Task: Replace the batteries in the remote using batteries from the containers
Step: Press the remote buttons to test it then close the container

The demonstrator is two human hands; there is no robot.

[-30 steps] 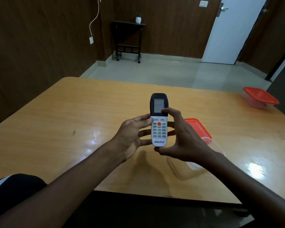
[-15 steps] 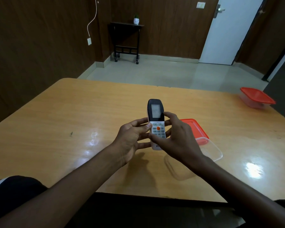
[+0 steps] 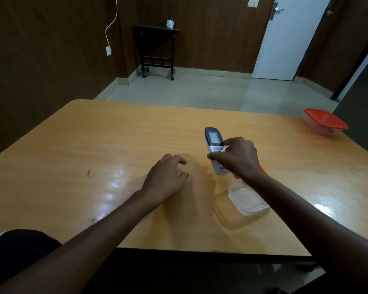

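The white remote with a dark screen end lies low over the wooden table, buttons up. My right hand grips its lower half from above with thumb and fingers. My left hand hovers just left of it, palm down, fingers loosely curled, holding nothing. A clear open container sits under my right wrist, and its red lid is mostly hidden behind that hand. A second container with a red lid stands closed at the far right. No batteries show.
The table's near edge runs just in front of me. Beyond the table are a tiled floor, a small dark side table with a little pot, and a white door.
My left hand has let go of the remote and dropped to the left. My right hand has lowered the remote towards the table and carried it a little right.
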